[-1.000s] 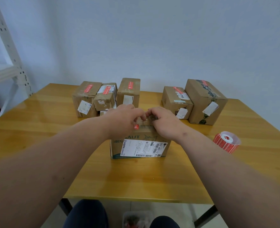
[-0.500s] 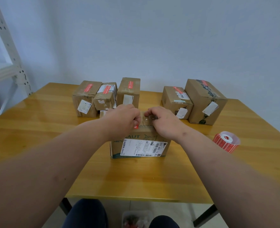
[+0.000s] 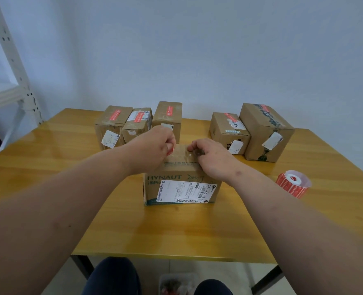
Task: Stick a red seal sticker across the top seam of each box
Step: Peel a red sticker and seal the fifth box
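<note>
2 hands (image 3: pixel 155 149) | box (image 3: pixel 181 188) top half-hidden | sticker (image 3: pixel 170 151) mostly covered

Six brown cardboard boxes stand on the yellow wooden table (image 3: pixel 197 231). One, the box printed HYNAUT (image 3: pixel 181 184), is nearest the table's front edge. Behind the HYNAUT box, three (image 3: pixel 112 124) are grouped to its left and two (image 3: pixel 265 133) to its right. One red sticker roll (image 3: pixel 293 184) lies right of the HYNAUT box. Five red seal stickers show on the rear boxes.
</note>
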Action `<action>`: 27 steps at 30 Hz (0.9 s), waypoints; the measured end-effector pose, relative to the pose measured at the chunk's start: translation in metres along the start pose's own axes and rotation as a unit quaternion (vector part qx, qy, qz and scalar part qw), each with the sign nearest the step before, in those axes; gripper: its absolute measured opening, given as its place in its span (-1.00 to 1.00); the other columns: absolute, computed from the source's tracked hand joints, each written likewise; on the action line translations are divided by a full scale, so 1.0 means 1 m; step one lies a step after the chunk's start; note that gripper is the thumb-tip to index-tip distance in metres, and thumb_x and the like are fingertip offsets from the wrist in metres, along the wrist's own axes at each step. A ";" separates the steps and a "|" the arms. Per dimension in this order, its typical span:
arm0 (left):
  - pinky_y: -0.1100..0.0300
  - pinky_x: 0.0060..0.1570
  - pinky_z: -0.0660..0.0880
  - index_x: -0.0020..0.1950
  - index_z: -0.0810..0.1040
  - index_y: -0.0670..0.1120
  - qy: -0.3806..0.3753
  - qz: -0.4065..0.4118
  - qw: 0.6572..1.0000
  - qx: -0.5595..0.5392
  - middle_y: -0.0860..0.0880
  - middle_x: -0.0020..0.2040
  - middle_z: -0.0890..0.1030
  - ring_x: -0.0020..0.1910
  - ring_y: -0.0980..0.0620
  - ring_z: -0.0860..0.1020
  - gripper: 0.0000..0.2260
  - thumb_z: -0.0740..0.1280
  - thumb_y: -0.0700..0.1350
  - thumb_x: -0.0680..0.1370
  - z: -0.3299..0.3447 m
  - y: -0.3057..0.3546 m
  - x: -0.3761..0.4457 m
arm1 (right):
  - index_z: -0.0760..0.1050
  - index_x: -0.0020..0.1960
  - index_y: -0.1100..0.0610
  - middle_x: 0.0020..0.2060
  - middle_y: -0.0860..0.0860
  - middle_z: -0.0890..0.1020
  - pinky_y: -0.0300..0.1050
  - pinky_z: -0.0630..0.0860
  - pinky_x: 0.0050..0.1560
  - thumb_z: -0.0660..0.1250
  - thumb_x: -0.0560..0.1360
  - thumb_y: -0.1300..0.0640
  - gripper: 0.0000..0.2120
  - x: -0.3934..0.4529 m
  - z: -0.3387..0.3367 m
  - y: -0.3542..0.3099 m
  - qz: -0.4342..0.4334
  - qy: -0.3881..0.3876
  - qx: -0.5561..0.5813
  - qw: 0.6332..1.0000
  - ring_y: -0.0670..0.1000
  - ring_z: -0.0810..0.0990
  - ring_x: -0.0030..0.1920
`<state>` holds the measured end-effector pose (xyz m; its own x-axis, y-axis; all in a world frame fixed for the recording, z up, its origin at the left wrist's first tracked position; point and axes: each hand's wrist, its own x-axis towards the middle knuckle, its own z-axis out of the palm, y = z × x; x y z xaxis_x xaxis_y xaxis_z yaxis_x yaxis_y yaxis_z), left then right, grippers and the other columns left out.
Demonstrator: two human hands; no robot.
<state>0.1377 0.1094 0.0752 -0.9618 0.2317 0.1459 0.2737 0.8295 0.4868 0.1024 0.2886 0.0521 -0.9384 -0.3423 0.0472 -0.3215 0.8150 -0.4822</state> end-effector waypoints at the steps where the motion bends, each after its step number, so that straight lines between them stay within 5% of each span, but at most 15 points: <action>1: 0.21 -0.25 0.42 -0.05 0.48 -0.11 0.009 -0.004 1.000 -0.013 0.03 -0.15 0.49 -0.22 0.07 0.46 -0.83 0.12 -0.18 0.65 -0.002 -0.001 0.000 | 0.49 0.30 0.08 0.32 0.04 0.46 0.01 0.32 0.36 0.11 0.51 0.38 -0.55 0.000 0.000 0.000 0.001 -0.001 0.001 1.000 0.08 0.38 0.33; 10: -0.08 -0.08 0.58 -0.08 0.46 -0.02 0.085 -0.026 0.992 -0.085 -0.06 -0.12 0.63 -0.18 -0.06 0.58 -0.82 0.11 -0.18 0.64 -0.014 -0.010 -0.001 | 0.48 0.31 0.07 0.30 0.02 0.47 -0.03 0.35 0.33 0.12 0.52 0.37 -0.56 -0.002 -0.001 -0.003 0.009 -0.005 0.010 1.000 0.06 0.39 0.31; 14: 0.21 -0.36 0.41 -0.04 0.49 -0.01 0.162 -0.032 0.984 -0.061 0.03 -0.21 0.55 -0.27 0.11 0.48 -0.88 0.20 -0.16 0.62 -0.019 -0.009 0.001 | 0.49 0.29 0.06 0.29 0.01 0.47 -0.05 0.34 0.31 0.11 0.51 0.38 -0.55 -0.002 -0.001 -0.004 0.012 -0.002 0.014 1.000 0.06 0.38 0.31; 19: 0.16 -0.21 0.55 -0.12 0.54 -0.01 0.205 -0.033 0.967 -0.145 0.01 -0.27 0.58 -0.28 0.08 0.55 -0.91 0.40 -0.18 0.52 -0.020 -0.006 0.001 | 0.53 0.20 -0.01 0.25 -0.01 0.52 0.02 0.36 0.34 0.15 0.52 0.32 -0.62 -0.003 -0.002 -0.002 0.038 -0.003 0.076 0.996 0.05 0.45 0.27; 22: 0.29 -0.35 0.49 -0.14 0.55 -0.08 0.224 -0.086 0.938 -0.250 -0.04 -0.30 0.60 -0.37 0.13 0.55 -0.90 0.44 -0.23 0.49 -0.016 -0.001 0.002 | 0.56 0.05 -0.12 0.26 -0.10 0.53 0.17 0.12 0.46 0.25 0.52 0.12 -0.80 -0.004 -0.003 -0.005 0.029 0.106 0.028 0.994 0.01 0.35 0.39; 24: 0.29 -0.43 0.47 -0.17 0.54 -0.13 0.230 -0.125 0.908 -0.327 -0.05 -0.32 0.61 -0.44 0.15 0.55 -0.89 0.45 -0.25 0.48 -0.014 0.001 0.004 | 0.53 -0.12 -0.13 0.12 -0.15 0.57 0.04 0.09 0.36 0.25 0.54 -0.06 -0.89 -0.010 -0.005 -0.014 0.007 0.174 0.031 0.984 -0.03 0.38 0.32; 27: 0.23 -0.41 0.48 -0.19 0.56 -0.18 0.235 -0.146 0.892 -0.358 0.02 -0.44 0.61 -0.51 0.18 0.56 -0.90 0.46 -0.24 0.49 -0.009 0.001 0.006 | 0.51 -0.24 0.03 -0.31 -0.15 0.52 -0.01 0.15 0.19 0.14 0.56 -0.27 -0.56 -0.019 -0.007 -0.030 -0.016 0.164 0.092 0.982 -0.11 0.50 -0.06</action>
<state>0.1318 0.1070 0.0846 -0.9292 -0.3197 0.1857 0.1090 0.2431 0.9639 0.1285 0.2743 0.0720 -0.9281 -0.1725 0.3300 -0.3516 0.6980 -0.6239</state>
